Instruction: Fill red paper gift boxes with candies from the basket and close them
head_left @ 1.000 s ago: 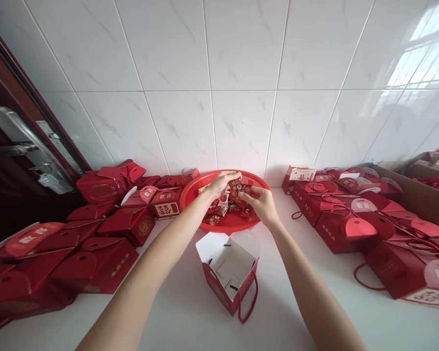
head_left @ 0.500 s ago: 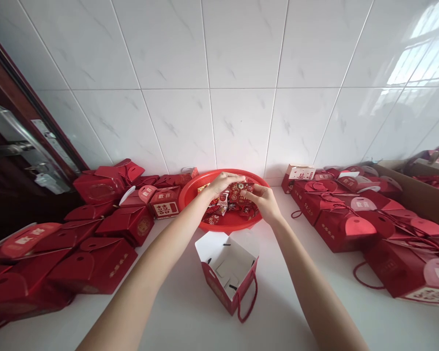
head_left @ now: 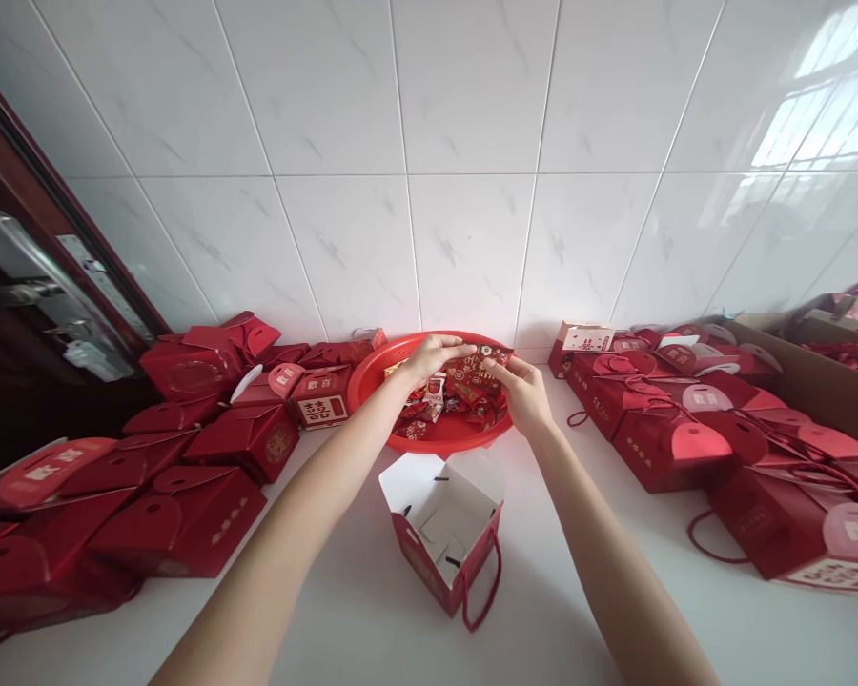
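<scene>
Door (head_left: 0, 381): dark and reddish-brown at our far left, with a shiny metal handle (head_left: 25, 248).
Left boxes (head_left: 239, 443): smooth red card, folded shut with rounded flaps, packed close together.
Basin (head_left: 443, 444): round red plastic with a pierced wall, wrapped sweets (head_left: 435, 395) inside.
Left hand (head_left: 431, 358): fingers closed on the packet's upper left; we cannot make out the thumb.
Packet (head_left: 464, 372): held between our two hands, over the basin; red, patterned with gold lettering and pale flowers.
Open box (head_left: 443, 524): just in front of the basin, between our forearms; white inside, red outside, with a looped cord.
Right hand (head_left: 527, 389): thumb and fingers pinching the packet's right side.
Right boxes (head_left: 676, 438): more shut red card, with cord handles.
Carton (head_left: 779, 367): plain brown cardboard, beside those boxes.
</scene>
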Available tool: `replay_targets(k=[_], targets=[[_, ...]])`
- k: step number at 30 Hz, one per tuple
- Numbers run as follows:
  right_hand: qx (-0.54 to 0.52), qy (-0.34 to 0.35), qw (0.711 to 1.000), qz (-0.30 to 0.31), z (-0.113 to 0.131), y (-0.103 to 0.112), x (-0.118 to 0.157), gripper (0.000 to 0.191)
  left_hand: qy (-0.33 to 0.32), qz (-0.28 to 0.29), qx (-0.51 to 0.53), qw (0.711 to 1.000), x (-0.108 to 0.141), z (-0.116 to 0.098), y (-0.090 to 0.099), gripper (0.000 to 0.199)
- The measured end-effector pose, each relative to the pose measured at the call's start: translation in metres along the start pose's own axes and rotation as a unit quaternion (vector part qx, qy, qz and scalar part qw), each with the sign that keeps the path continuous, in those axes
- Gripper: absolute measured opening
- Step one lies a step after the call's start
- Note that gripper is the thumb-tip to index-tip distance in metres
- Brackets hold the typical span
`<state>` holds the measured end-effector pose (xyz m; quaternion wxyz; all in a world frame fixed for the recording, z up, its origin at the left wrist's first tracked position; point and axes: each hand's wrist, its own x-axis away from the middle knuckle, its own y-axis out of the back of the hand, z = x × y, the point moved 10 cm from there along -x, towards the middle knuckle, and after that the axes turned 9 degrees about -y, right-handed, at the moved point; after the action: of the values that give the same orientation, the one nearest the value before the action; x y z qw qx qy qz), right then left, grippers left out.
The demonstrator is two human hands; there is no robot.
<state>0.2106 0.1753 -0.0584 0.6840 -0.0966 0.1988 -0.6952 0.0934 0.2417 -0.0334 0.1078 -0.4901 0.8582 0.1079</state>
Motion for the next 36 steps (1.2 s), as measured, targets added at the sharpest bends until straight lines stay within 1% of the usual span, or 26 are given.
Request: replay_targets(k=[10,12,15,17,22,28,32,36], targets=[[-0.052,-0.008,0.998,-0.026,0.003,0.003,0.001,0.032,-0.009,0.013,0.008,1.000,-0.002,0.002,-0.005,0.041],[-0.084,-0.003,0.995,-0.046,0.004,0.007,0.000,0.031,-0.009,0.020,0.009,1.000,-0.001,0.001,-0.007,0.041],[-0.143,0.003,0.986,-0.085,0.002,0.018,-0.001,0.028,0.007,0.053,0.006,0.999,0.003,0.000,-0.014,0.042],[-0.166,0.005,0.981,-0.098,0.000,0.022,-0.003,0.025,0.013,0.067,0.001,0.998,0.006,-0.001,-0.018,0.045],[-0.186,0.008,0.977,-0.108,-0.001,0.027,-0.007,0.015,-0.008,0.051,-0.010,0.999,0.005,-0.005,-0.015,0.046],[-0.194,-0.012,0.974,-0.113,-0.004,0.027,-0.007,0.014,-0.033,0.035,-0.020,0.999,0.001,-0.007,-0.009,0.039],[-0.193,-0.024,0.975,-0.105,-0.004,0.024,-0.006,0.009,-0.037,0.020,-0.028,0.999,0.000,-0.007,-0.005,0.036],[-0.186,-0.035,0.978,-0.083,-0.002,0.018,-0.004,0.008,-0.038,0.026,-0.038,0.998,0.001,-0.006,-0.006,0.036]])
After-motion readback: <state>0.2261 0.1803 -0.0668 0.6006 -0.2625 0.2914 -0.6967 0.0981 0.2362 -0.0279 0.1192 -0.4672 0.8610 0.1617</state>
